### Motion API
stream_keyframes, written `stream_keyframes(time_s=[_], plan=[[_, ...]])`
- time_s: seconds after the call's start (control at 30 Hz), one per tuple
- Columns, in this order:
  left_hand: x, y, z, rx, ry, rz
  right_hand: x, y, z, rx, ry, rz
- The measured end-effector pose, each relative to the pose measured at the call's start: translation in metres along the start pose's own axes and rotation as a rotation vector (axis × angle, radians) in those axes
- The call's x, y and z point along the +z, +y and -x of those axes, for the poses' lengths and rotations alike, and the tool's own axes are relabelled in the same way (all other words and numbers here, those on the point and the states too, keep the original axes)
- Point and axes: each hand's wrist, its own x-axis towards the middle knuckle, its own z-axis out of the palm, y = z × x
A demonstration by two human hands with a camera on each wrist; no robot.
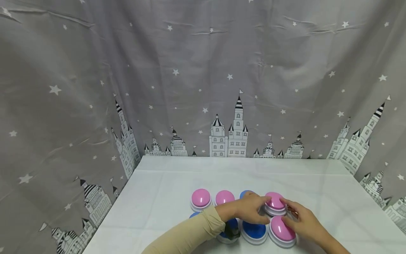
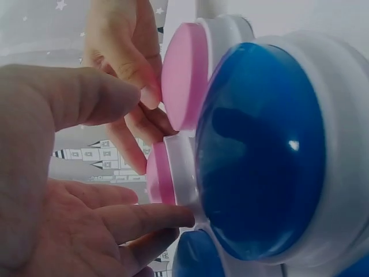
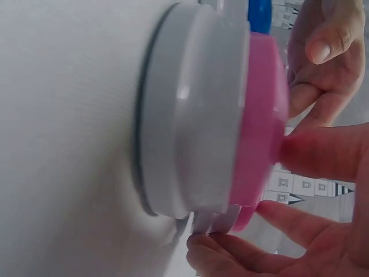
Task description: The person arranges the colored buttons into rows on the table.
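Several dome-topped push buttons with white bases stand in two rows. My left hand (image 1: 250, 209) hovers over the right part of them, fingers extended, its tips beside the far-right pink button (image 1: 275, 199). Below its palm is the near blue button (image 1: 254, 230), large in the left wrist view. My right hand (image 1: 303, 219) spans the two pink buttons at the right end. Its thumb touches the dome of the near-right pink button (image 3: 262, 124), while the other fingers reach the far one's side. The left forearm and hand partly hide a far blue button (image 1: 245, 194).
On the left are two far pink buttons (image 1: 201, 198) and partly covered blue buttons (image 1: 231, 225). The buttons stand on a white table (image 1: 152, 197). A grey curtain (image 1: 190, 88) with stars and castles hangs behind and at both sides.
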Motion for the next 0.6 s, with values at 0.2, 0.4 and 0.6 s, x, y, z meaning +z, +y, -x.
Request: stream_keyframes(time_s=[0.2,0.4,0.6], plan=[[0.009,0.001,-0.001,-0.036,-0.008,-0.012,0.002,0.002,0.005,0.097,-0.023,-0.006],[0.012,0.003,-0.002,-0.053,-0.017,-0.094,0.004,0.005,0.001,0.103,-0.028,-0.022],[0.012,0.004,-0.003,-0.056,-0.020,-0.141,0.004,0.005,0.001,0.056,-0.040,-0.001]])
